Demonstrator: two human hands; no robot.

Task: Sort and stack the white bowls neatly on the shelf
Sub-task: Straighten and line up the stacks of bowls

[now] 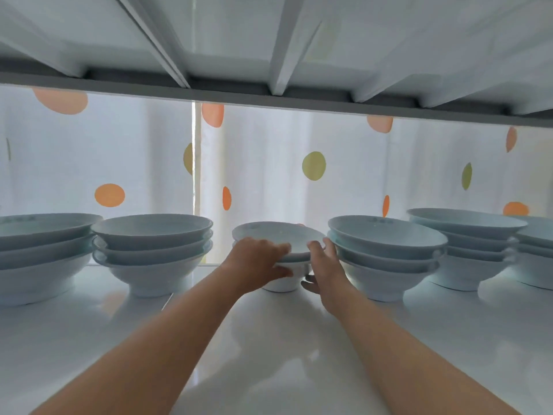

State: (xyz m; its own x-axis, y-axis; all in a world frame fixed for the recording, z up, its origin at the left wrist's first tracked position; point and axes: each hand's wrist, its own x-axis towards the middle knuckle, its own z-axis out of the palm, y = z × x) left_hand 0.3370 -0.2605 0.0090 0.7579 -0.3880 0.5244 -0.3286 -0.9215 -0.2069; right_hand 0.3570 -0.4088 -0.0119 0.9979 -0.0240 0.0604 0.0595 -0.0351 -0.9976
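1. small stack of white bowls (278, 239) at the middle of the shelf (269, 339), foot down on the surface, top bowl nested in at least one below; exact count hidden behind the fingers, probably two or three.
2. left hand (257, 259) clasped on the near-left side of the stack: fingers over the rim, thumb under the flare near the foot. grip pinching the rim, not spread.
3. right hand (324, 266) against the near-right side: fingers up along the rim edge, thumb low beside the foot. grip cupped on the bowl wall from the opposite side.
4. two-sided hold judged as steadying: pressure from both sides keeps nested bowls centred on one foot and stops the top one sliding on the glaze.
5. left stack (152, 250) and right stack (386, 253) flank the middle stack, near but apart; wider bowls at far left (42, 250) and far right (466, 244), another pile (535, 250) cut off at the frame edge. sorted by size, larger outward.
6. gap kept between stacks likely for finger room and to avoid rim-on-rim chipping.
7. stacks set toward the back, before the dotted curtain (314, 166); front of shelf left bare, safer from being knocked off.
8. upper shelf underside (278, 55) low overhead; limits stack height, which fits the short piles.
9. stage judged late: all visible bowls stacked; middle pile being squared or set in line.
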